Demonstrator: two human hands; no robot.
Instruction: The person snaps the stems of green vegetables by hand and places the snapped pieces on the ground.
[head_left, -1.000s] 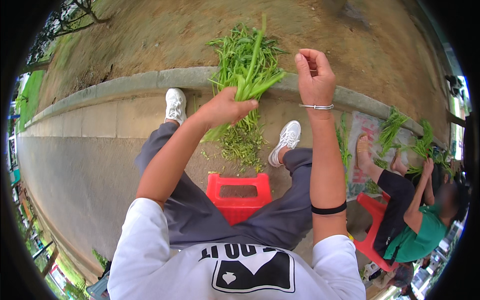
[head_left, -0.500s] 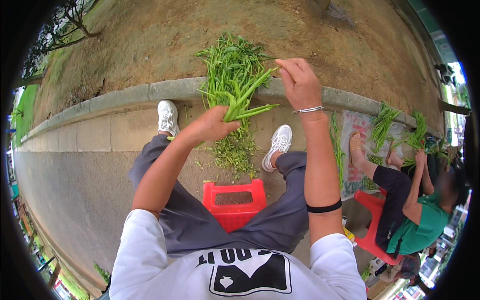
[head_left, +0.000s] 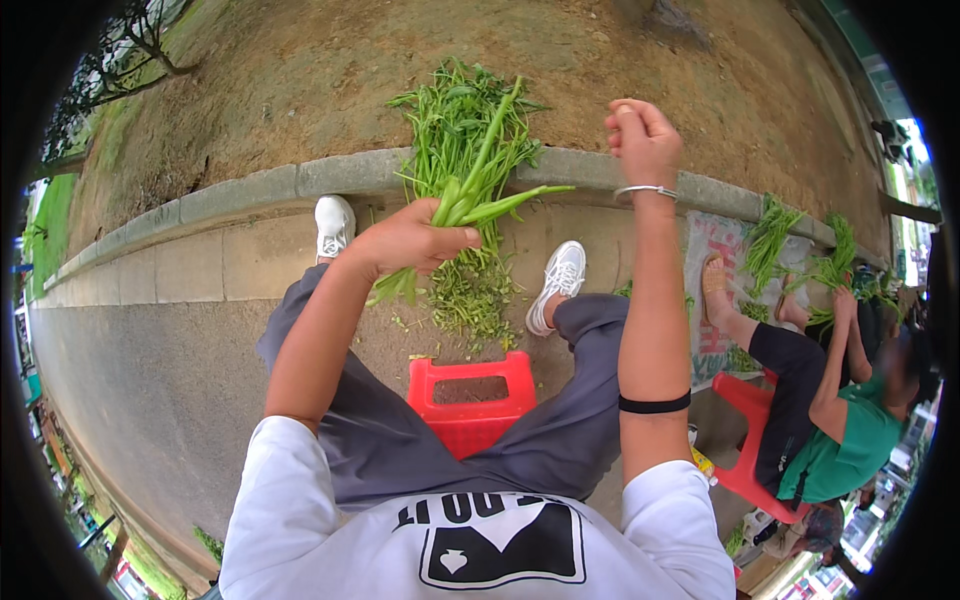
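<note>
My left hand (head_left: pixel 418 240) is closed round a small bunch of green leafy-vegetable stems (head_left: pixel 485 172). The stems fan out past the thumb, one long one pointing away from me, and their other ends show under the wrist. Off to the right, my right hand (head_left: pixel 645 142) is raised apart from the bunch. Its fingers are curled into a pinch, and whatever may be between them is too small to make out. A heap of long leafy greens (head_left: pixel 450 110) lies across the kerb beyond my left hand. Torn leaf bits (head_left: pixel 468 312) are scattered on the pavement below it.
A red plastic stool (head_left: pixel 470 405) stands between my legs. The stone kerb (head_left: pixel 250 190) separates the pavement from bare soil. On the right, a person in a green top (head_left: pixel 840 440) sits on another red stool (head_left: pixel 745 450), handling greens beside a printed sheet (head_left: pixel 715 270).
My right hand has moved right, away from the stems it was touching at the tip. My left hand has turned, so one stem now points more directly away from me.
</note>
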